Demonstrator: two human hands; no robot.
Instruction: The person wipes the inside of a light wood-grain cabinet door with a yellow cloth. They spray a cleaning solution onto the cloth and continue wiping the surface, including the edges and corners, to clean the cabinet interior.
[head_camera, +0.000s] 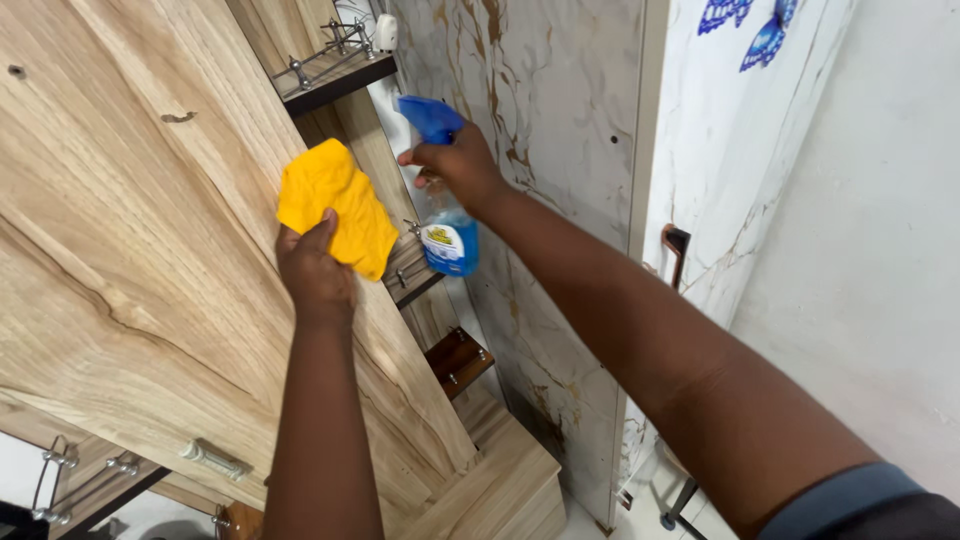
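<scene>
Left hand (315, 270) presses a yellow cloth (335, 205) flat against the wooden panel (150, 250), thumb pointing up over the cloth's lower edge and fingers closed behind the fabric. The cloth lies just above and slightly right of that hand, soft and crumpled, its long axis slanting from upper left to lower right along the panel's grain. Right hand (458, 165) grips a blue spray bottle (445, 225) by the neck, just beside the cloth on its right; the blue trigger head sits above the knuckles and the translucent body hangs below, roughly upright, nozzle turned toward the panel. Beyond them, small dark shelves (335, 75) with metal rails step down the pale, streaked wood, and a white marbled wall panel (560, 150) with brown veins stands to the right.
</scene>
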